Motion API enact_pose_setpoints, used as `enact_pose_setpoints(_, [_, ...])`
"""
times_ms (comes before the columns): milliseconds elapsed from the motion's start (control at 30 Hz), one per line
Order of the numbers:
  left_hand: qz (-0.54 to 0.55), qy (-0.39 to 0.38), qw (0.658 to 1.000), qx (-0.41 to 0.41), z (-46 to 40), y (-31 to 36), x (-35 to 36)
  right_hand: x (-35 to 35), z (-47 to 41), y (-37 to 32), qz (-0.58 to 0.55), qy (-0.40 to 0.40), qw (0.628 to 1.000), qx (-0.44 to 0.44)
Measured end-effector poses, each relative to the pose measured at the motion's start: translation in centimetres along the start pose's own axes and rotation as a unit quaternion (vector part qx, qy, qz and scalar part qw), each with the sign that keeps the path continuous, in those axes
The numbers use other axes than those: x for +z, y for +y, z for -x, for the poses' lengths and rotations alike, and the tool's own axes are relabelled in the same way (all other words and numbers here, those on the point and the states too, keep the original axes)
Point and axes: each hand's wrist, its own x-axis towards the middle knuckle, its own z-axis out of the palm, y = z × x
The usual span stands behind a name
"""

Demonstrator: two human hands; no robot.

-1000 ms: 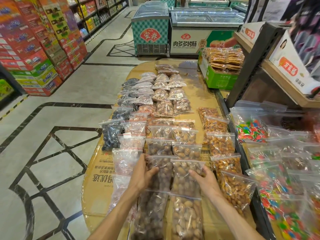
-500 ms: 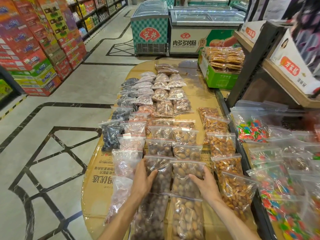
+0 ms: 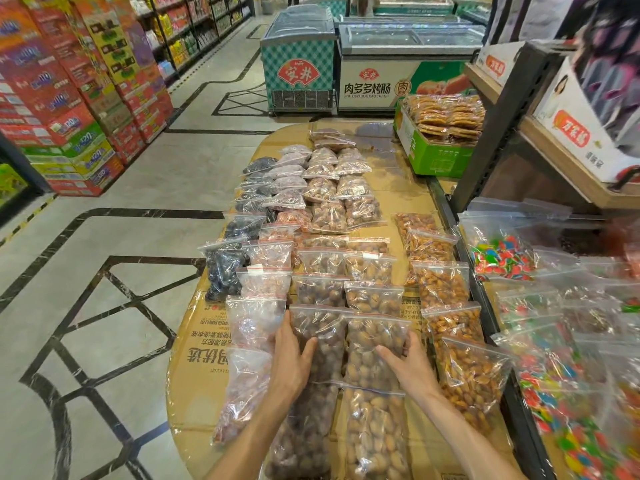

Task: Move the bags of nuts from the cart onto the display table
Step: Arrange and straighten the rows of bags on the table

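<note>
A long display table (image 3: 207, 341), covered in cardboard and clear film, carries rows of clear zip bags of nuts. My left hand (image 3: 294, 362) grips the left edge of a bag of dark brown nuts (image 3: 325, 327), thumb lying on top. My right hand (image 3: 412, 368) holds the right edge of the neighbouring bag of pale nuts (image 3: 374, 337), thumb on top and fingers curled round the side. The two bags lie side by side, touching, near the table's near end. Two more bags of the same nuts lie under my forearms. No cart is in view.
A column of orange-brown nut bags (image 3: 467, 375) runs right of my right hand. Bags of coloured candy (image 3: 554, 375) fill a low shelf at the right, behind a dark metal post (image 3: 502, 133). A green crate (image 3: 436, 157) and freezers (image 3: 398, 74) stand beyond; stacked cartons (image 3: 69, 98) line the left aisle.
Both hands stay on the same two bags and have nudged them only slightly. My left thumb has slid further onto the dark bag.
</note>
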Motion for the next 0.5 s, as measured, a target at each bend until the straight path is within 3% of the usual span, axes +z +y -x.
enact_pose_setpoints(267, [-0.091, 0.045, 0.989, 0.112, 4.7, -1.5, -0.6, -0.5, 2.7, 1.8, 0.012, 0.029, 0.999, -0.019])
enact_pose_setpoints(500, [-0.208, 0.014, 0.975, 0.081, 9.0, -3.7, -1.1, 0.4, 5.5, 3.8, 0.100, 0.015, 0.995, 0.025])
